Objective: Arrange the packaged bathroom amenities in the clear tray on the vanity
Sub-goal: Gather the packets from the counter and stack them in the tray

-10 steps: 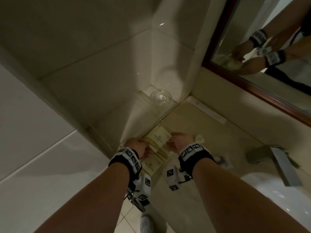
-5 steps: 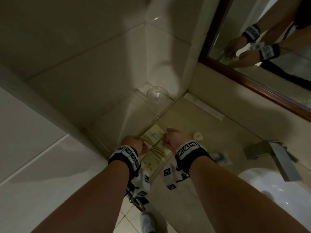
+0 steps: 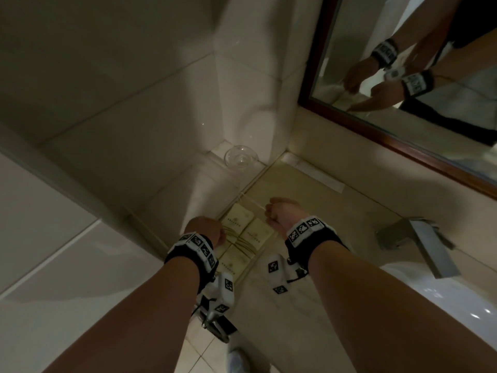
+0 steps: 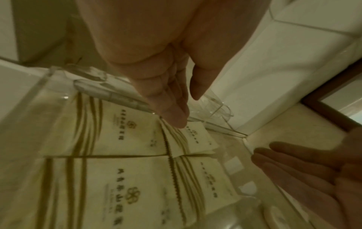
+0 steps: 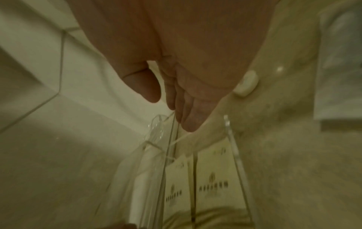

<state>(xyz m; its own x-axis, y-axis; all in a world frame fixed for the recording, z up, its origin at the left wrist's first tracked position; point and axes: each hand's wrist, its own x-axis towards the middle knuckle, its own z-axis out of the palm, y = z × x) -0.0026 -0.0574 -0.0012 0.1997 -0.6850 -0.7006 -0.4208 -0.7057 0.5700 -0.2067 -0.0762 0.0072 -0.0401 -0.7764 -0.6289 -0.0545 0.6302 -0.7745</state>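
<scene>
The head view shows only knuckles, whereas the wrist views show the left hand [image 4: 156,65] and right hand [image 5: 186,74] with straight, empty fingers above the flat cream paper packets [image 4: 109,133] lying in the transparent hard-walled tray [image 5: 232,139] on the vanity [image 3: 336,211].

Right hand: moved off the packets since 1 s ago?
Yes. The right hand has drawn back from the packets, toward the faucet; its straight fingers hold nothing.

A clear glass bowl [image 3: 241,156] sits in the tiled corner, left of the dark wood-framed mirror [image 3: 403,125]; a metal faucet [image 3: 422,246] stands below that mirror.
</scene>
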